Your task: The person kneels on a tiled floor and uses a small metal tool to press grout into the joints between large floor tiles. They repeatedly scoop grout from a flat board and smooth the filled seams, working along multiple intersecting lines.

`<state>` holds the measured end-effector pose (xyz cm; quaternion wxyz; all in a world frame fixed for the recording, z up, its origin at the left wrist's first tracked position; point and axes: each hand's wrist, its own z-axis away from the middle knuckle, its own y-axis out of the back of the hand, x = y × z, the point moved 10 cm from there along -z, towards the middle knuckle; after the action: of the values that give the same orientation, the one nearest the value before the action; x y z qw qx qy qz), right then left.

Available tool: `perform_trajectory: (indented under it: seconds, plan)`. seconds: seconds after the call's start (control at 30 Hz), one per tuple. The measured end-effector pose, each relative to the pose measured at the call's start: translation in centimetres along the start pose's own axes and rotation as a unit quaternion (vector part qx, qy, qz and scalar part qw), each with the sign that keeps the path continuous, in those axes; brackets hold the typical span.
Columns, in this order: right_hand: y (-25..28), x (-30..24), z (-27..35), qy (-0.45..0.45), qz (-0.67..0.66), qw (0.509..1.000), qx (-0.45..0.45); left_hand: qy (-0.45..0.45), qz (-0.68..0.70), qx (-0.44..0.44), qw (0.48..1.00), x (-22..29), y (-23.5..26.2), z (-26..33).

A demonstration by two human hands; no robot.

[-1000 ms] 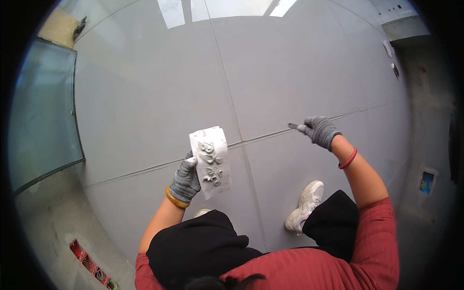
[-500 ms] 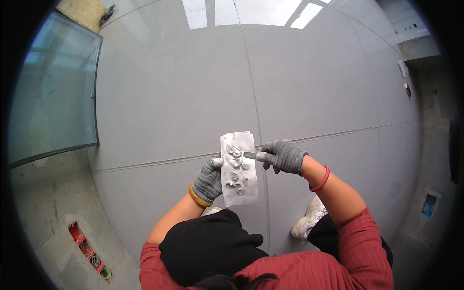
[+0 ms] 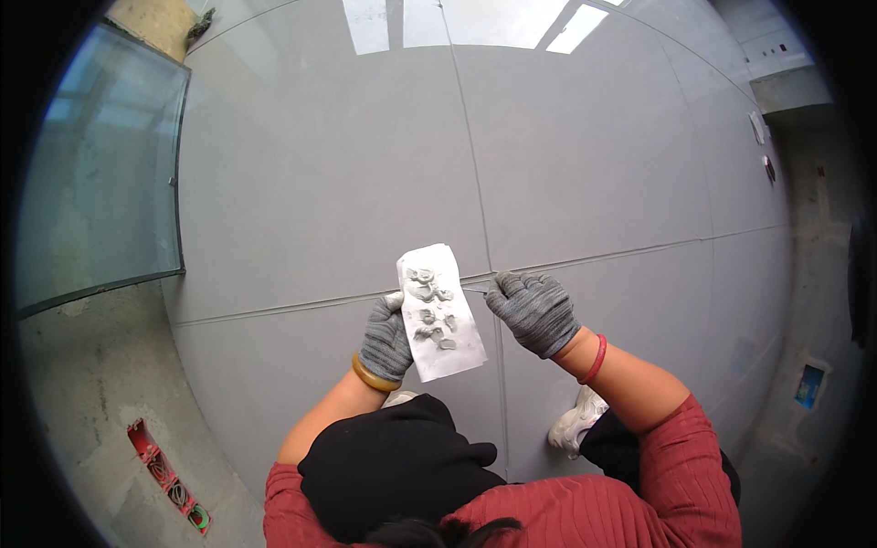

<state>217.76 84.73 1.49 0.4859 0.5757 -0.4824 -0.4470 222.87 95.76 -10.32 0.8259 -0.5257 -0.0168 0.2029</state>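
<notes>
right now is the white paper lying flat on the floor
No, the left hand holds the white paper by its left edge, up off the tiled floor.

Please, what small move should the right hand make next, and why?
Probably the right hand should ease the thin tool left onto a grey dab: the left hand holds the white sheet with its dabs facing up, and the tool points toward the sheet's right edge.

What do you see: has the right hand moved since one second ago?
Yes. Judged against the floor-joint crossing, the right hand is now further left, much nearer to it, and lower in the picture.
</notes>
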Motion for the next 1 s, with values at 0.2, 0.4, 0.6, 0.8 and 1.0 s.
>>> perform_trajectory:
  seconds: [0.2, 0.4, 0.6, 0.8, 1.0]
  plan:
    - [-7.9, 7.6, 0.0, -0.134, -0.069, 0.953, -0.264, -0.105, -0.029, -0.017, 0.994, 6.4, -1.9, 1.6]
    - [-14.5, 10.2, -3.2, -0.006, 0.004, 0.870, -0.493, -0.130, -0.040, 0.005, 0.991, 7.4, -0.4, 1.7]
    - [-16.9, 7.7, -4.1, 0.112, 0.087, 0.821, -0.553, -0.138, -0.033, 0.029, 0.989, 8.6, 0.4, 2.4]
    - [-18.0, 7.7, -4.4, 0.106, 0.073, 0.824, -0.551, -0.127, -0.012, 0.027, 0.991, 8.6, 0.5, 2.3]
    - [-18.3, 7.6, -4.6, 0.113, 0.071, 0.827, -0.546, -0.125, -0.014, 0.017, 0.992, 8.8, -0.1, 2.0]
